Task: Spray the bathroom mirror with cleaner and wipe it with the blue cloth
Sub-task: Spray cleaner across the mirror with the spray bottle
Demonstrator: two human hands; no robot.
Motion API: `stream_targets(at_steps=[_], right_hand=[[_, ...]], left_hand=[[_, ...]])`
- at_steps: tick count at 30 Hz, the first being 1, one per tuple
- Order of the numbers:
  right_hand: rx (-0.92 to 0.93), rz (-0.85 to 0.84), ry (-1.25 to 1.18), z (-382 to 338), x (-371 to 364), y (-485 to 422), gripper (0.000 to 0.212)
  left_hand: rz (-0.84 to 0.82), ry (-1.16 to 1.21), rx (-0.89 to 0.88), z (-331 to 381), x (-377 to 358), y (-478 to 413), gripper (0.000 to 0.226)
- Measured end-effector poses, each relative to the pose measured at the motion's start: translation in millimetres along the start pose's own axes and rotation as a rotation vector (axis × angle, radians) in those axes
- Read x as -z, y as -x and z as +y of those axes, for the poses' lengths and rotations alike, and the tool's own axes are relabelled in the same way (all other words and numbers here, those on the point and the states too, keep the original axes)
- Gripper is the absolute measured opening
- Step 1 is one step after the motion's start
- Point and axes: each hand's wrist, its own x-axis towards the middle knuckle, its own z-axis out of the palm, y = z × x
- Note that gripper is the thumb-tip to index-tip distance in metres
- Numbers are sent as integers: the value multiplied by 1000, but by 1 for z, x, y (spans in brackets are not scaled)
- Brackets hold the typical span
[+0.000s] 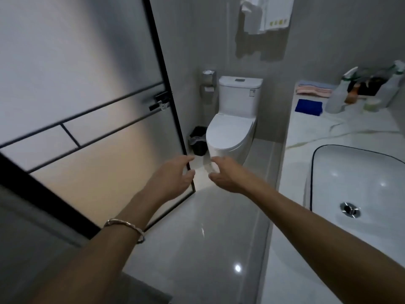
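A folded blue cloth point(308, 107) lies on the white marble counter point(311, 132) at the far right. Just right of it stands a pale spray bottle point(336, 97) with a white trigger head, and another spray bottle point(393, 84) stands at the frame's edge. Both my arms reach forward over the floor. My left hand point(173, 175) and my right hand point(222, 174) hang in the air with loosely spread fingers, holding nothing, far from the cloth and bottles. The mirror is out of view.
A frosted glass door with a black frame point(168, 93) stands open on the left. A white toilet point(234, 128) and a black bin point(198, 140) sit ahead. A white basin point(359, 183) is set in the counter. Folded towels point(314, 89) lie behind the cloth.
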Motion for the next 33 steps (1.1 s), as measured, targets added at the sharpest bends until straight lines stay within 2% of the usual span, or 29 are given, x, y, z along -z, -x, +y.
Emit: stream_targets(at_steps=[6,11,15,21,27,33], right_hand=[[59,-38,-7,-7,18,-77,57],[-5,13,-66,19,34,-124,57],[-169,108,-106,60,62,-149,54],[-512,369,-110,116,128,-195,56],[-650,364,-27,125,153,-226,50],[-781,499,-30,182,189,-244,57]], left_hand=[[-42,-22,32,-24,9,-70,48],[-100,-75,-44,-22,6,-149,49],[-162,-37,-217,9,-9,-235,49],[-250,14,-501,36,-24,-337,50],[-286,69,-641,53,-19,-417,51],[-354,132,-764,123,-52,-481,52]])
